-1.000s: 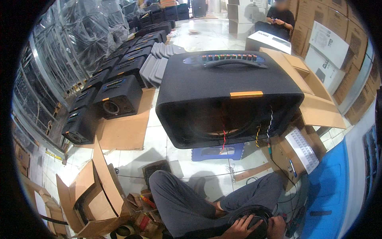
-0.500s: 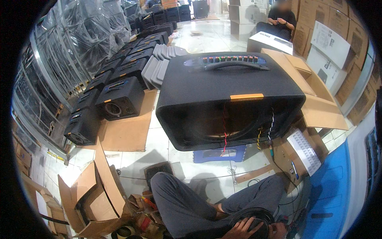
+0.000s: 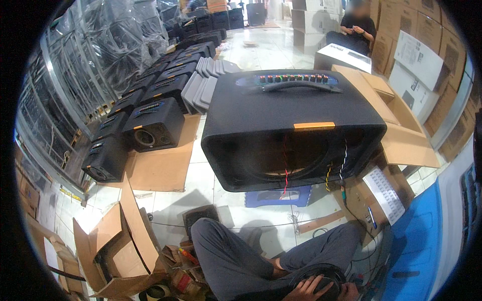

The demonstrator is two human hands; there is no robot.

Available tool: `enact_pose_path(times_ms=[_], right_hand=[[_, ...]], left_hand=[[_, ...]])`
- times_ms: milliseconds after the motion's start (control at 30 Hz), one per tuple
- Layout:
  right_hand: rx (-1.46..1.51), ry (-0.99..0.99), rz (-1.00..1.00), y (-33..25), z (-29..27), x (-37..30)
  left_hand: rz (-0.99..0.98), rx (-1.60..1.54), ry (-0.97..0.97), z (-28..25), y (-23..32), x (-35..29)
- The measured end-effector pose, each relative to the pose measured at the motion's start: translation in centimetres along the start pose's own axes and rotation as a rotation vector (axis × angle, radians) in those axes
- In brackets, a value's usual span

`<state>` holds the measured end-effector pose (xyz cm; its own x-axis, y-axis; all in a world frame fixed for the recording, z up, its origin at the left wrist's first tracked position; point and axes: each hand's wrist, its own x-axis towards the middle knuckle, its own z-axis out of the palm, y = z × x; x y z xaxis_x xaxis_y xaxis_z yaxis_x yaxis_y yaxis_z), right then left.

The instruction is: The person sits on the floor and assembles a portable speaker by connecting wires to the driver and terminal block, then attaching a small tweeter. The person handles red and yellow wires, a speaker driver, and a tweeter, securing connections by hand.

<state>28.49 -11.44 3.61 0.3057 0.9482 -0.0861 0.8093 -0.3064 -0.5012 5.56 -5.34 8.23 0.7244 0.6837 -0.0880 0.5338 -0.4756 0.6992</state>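
At lap, black disc under left fingers, lettered white box ahead

The round black part looks smooth with a slight sheen; the large speaker cabinet is matt and finely textured. Grey trousers are dull cloth, the open carton plain matt cardboard, the floor tiles glossy, the sheeting crinkled, shiny clear plastic.

The speaker cabinet and round part are finished in black; the strip is coloured orange. One lead is coloured red; another lead is banded yellow and black.
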Motion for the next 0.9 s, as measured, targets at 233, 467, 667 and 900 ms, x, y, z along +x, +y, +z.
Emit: enact_pose_path(times_ms=[233, 467, 667, 900], right_hand=[[0.01, -0.23, -0.193, -5.3, -6.3, 2.8], [-0.675, -0.311, -1.263, -9.9, -6.1, 5.5], [-0.375, -0.588, -1.514, -10.8, -2.9, 9.2], [-0.782, -0.821, -1.624, -12.3, -2.8, 9.2]], left_hand=[[-0.019, -0.052, 0.015, -0.4, -0.3, -0.7], [-0.021, -0.18, 0.093, 2.0, -3.1, -2.1], [-0.03, -0.338, 0.112, 3.0, -7.7, -4.1], [-0.185, -0.488, 0.014, -3.2, -14.5, -5.1]])
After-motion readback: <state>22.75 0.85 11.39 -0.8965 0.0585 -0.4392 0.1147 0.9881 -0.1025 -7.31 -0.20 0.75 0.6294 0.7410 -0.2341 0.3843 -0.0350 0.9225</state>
